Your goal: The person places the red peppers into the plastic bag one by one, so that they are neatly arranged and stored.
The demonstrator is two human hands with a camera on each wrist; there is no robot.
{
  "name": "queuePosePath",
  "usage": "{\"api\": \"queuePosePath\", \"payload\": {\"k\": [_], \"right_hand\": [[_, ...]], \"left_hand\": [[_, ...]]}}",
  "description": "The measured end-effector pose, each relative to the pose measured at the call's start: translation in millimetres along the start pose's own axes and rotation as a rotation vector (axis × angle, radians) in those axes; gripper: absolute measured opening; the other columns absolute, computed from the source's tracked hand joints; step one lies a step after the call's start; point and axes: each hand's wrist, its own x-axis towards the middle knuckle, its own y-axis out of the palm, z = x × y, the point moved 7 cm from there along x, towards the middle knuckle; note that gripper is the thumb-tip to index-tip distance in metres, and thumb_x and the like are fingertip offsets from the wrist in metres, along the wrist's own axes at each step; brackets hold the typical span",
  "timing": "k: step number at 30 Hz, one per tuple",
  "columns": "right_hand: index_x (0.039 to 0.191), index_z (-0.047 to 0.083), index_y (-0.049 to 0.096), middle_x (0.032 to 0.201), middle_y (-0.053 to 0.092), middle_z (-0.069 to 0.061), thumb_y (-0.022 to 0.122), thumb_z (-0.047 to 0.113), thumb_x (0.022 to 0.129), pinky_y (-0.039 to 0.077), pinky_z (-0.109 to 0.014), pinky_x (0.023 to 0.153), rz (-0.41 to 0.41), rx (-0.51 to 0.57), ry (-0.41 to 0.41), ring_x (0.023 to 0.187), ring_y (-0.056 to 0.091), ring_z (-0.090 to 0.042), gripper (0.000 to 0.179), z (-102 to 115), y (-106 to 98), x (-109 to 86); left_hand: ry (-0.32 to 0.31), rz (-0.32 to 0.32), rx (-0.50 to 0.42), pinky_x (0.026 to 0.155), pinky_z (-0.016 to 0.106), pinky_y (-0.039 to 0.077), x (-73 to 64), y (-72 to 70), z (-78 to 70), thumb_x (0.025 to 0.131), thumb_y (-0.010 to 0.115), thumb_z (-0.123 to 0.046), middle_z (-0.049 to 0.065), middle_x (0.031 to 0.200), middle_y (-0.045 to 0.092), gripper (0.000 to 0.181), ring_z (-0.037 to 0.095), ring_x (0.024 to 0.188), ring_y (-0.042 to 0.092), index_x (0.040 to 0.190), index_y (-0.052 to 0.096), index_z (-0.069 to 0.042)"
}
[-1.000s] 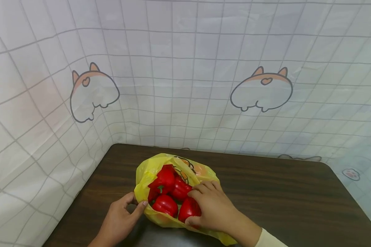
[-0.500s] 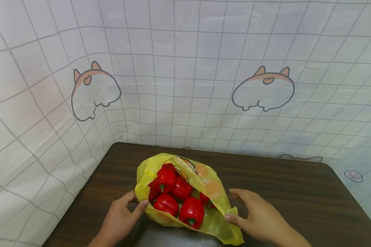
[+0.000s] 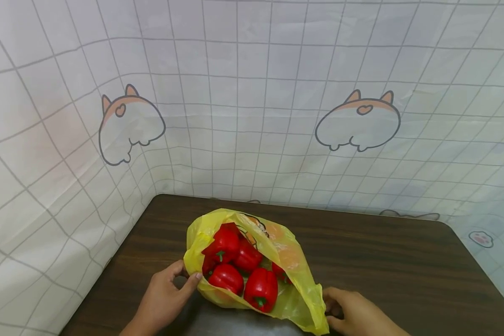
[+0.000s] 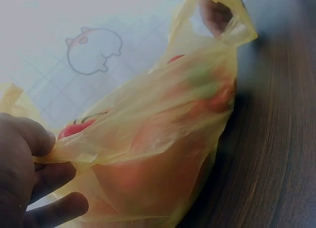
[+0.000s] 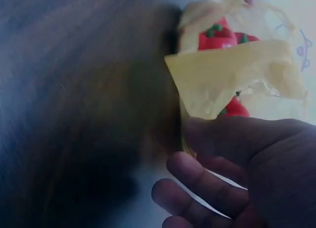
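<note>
A thin yellow plastic bag (image 3: 296, 256) lies on its side with its mouth towards me. Several red bell peppers (image 3: 261, 289) with green stems show inside it; one at the right is partly covered by the bag's upper layer. My left hand (image 3: 164, 295) pinches the left rim of the mouth between thumb and fingers. In the left wrist view, the film (image 4: 148, 154) stretches away from that thumb. At the bag's right end, my right hand (image 3: 354, 310) pinches the edge near a handle. Its thumb (image 5: 217, 136) presses the film in the right wrist view.
The bag rests on a dark wood-grain table (image 3: 386, 261) with rounded far corners. A white cloth (image 3: 252, 116) with grid lines and cartoon animal prints hangs behind the table and along its sides.
My right hand has let go of a pepper inside the bag, moved right out of the mouth and taken the bag's right edge. My left hand has kept its hold.
</note>
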Motion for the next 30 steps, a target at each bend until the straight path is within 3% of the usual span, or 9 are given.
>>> {"api": "queuePosePath", "payload": {"k": [3, 8, 13, 16, 20, 26, 30], "right_hand": [[0.111, 0.026, 0.063, 0.093, 0.064, 0.019, 0.082, 0.038, 0.089, 0.051, -0.032, 0.068, 0.044, 0.024, -0.001, 0.081, 0.060, -0.004, 0.032, -1, 10, 1.9], [0.109, 0.030, 0.064, 0.097, 0.064, 0.022, 0.086, 0.051, 0.079, 0.053, -0.038, 0.073, 0.027, -0.014, 0.006, 0.086, 0.061, -0.003, 0.043, -1, 17, 3.9], [0.105, 0.025, 0.068, 0.090, 0.065, 0.018, 0.080, 0.045, 0.088, 0.051, -0.031, 0.067, -0.047, 0.047, -0.012, 0.075, 0.058, -0.004, 0.029, 6, 16, 4.0], [0.108, 0.024, 0.069, 0.096, 0.068, 0.018, 0.071, 0.042, 0.097, 0.053, -0.029, 0.071, -0.132, 0.038, -0.084, 0.081, 0.061, -0.002, 0.021, 17, 6, 3.3], [0.111, 0.028, 0.069, 0.107, 0.069, 0.018, 0.068, 0.030, 0.101, 0.056, -0.030, 0.077, -0.306, -0.007, -0.217, 0.094, 0.065, -0.003, 0.010, 36, -12, -1.2], [0.113, 0.022, 0.069, 0.098, 0.066, 0.013, 0.066, 0.002, 0.099, 0.052, -0.026, 0.062, -0.587, 0.070, -0.390, 0.073, 0.059, -0.005, 0.025, 62, -36, -11.6], [0.117, 0.016, 0.070, 0.100, 0.066, 0.009, 0.066, -0.005, 0.097, 0.052, -0.026, 0.062, -0.657, 0.090, -0.416, 0.073, 0.058, -0.005, 0.029, 68, -41, -14.0]], "left_hand": [[-0.002, -0.002, -0.002, 0.096, 0.055, 0.048, -0.3, 0.1, 0.6, 0.094, 0.078, -0.022, -0.011, 0.089, 0.069, 0.013, 0.014, 0.099, 0.065, 0.104, 0.072, -0.016], [-0.005, -0.004, -0.009, 0.096, 0.055, 0.048, -0.2, -0.2, 0.4, 0.094, 0.078, -0.022, -0.010, 0.089, 0.070, 0.013, 0.014, 0.099, 0.065, 0.103, 0.072, -0.015], [-0.007, -0.006, -0.004, 0.096, 0.055, 0.048, 0.3, -0.4, 0.4, 0.094, 0.078, -0.021, -0.010, 0.089, 0.070, 0.013, 0.014, 0.099, 0.065, 0.104, 0.072, -0.015], [-0.013, -0.007, -0.001, 0.096, 0.055, 0.048, 0.3, -0.4, 0.7, 0.094, 0.078, -0.022, -0.010, 0.090, 0.070, 0.013, 0.015, 0.100, 0.065, 0.104, 0.073, -0.015], [-0.017, -0.007, -0.005, 0.095, 0.054, 0.049, 0.3, -1.4, 0.9, 0.094, 0.078, -0.023, -0.009, 0.091, 0.070, 0.015, 0.014, 0.099, 0.064, 0.105, 0.073, -0.014], [-0.016, -0.002, 0.000, 0.092, 0.052, 0.051, 0.8, -3.0, 2.2, 0.095, 0.077, -0.028, -0.008, 0.093, 0.071, 0.022, 0.013, 0.098, 0.065, 0.110, 0.073, -0.013], [-0.039, 0.007, -0.009, 0.095, 0.053, 0.050, 0.1, -1.7, 4.5, 0.095, 0.077, -0.029, -0.008, 0.094, 0.071, 0.024, 0.014, 0.101, 0.066, 0.112, 0.073, -0.013]]}}
